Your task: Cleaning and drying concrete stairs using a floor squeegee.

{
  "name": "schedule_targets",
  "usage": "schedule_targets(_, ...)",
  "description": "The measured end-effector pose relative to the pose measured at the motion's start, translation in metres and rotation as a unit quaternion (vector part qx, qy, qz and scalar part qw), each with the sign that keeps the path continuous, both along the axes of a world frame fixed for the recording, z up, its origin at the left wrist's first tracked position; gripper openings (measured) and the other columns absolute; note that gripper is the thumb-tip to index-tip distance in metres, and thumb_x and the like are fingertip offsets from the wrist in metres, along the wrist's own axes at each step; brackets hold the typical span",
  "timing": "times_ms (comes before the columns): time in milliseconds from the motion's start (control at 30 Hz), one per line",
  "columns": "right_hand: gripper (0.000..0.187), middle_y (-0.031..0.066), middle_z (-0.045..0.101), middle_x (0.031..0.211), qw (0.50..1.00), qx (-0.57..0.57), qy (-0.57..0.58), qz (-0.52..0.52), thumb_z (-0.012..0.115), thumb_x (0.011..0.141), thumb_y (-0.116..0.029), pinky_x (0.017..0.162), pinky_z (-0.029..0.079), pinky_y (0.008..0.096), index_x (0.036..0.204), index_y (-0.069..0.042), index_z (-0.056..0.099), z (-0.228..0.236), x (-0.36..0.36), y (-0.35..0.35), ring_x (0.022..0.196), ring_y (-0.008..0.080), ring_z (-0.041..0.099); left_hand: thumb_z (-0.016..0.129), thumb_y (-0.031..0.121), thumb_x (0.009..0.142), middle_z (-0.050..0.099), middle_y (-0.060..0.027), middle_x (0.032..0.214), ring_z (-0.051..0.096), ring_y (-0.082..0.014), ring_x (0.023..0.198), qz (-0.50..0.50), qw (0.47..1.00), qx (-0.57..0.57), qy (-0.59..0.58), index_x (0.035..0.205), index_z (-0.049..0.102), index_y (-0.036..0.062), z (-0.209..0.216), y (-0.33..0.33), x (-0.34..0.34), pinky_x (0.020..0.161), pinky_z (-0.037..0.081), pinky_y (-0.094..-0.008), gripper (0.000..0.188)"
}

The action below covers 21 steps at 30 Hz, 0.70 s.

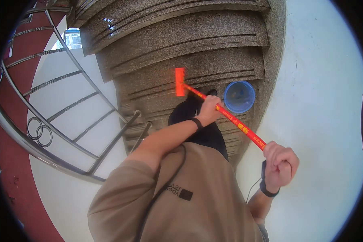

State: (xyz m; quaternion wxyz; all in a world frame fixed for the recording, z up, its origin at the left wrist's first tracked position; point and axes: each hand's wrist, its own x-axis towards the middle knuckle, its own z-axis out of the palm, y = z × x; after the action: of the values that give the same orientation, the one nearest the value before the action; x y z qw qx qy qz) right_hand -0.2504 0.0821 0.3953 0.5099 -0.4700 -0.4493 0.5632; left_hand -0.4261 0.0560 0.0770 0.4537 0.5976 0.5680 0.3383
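Note:
Both my hands grip a long-handled scrub brush [240, 125] with a red handle that slants from lower right to upper left. My left hand [210, 109] is wrapped round its lower part, in front of my dark trousers. Farther up, near the top end, my right hand [281, 163] is closed round the handle. The orange brush head [180, 82] is over a speckled stone step [149, 74]; whether its bristles press on the stone I cannot tell. Right of the head, a blue bucket [240, 97] stands on a step beside the wall; what lies inside is unclear.
Curving stone stairs [181, 30] with dark grooved edges rise ahead of me. A metal railing [74, 62] with round bars and ring ornaments runs along the left. On the right is a pale wall [318, 80]. Dark red flooring [16, 177] shows beyond the railing.

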Motion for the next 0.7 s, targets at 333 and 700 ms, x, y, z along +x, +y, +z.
schedule_targets(333,0.011,0.0012,0.042,0.056,0.997,0.072,-0.018,0.019,0.038,0.081,0.0,0.057,0.034,0.0347,0.072,-0.005,0.043,0.031,0.005,-0.007,0.048,0.0122,0.032,0.071,0.013,0.086,0.057,-0.0135,0.079,0.054,-0.0386,0.083,-0.025,0.998,0.016,-0.058,0.075,0.051,0.0053,0.023,0.01,0.026,0.074,0.044,-0.0484,0.023)
schedule_targets(700,0.012,-0.0004,0.036,0.052,0.998,-0.033,0.01,-0.056,0.034,0.078,0.0,0.063,0.037,0.0364,0.071,-0.006,0.042,-0.009,-0.013,-0.008,0.049,0.0134,0.031,0.073,0.01,0.084,0.054,-0.0116,0.076,0.054,-0.0368,0.079,-0.016,0.999,0.002,0.035,0.073,0.049,0.0072,-0.01,-0.003,-0.022,0.07,0.044,-0.0461,0.026)
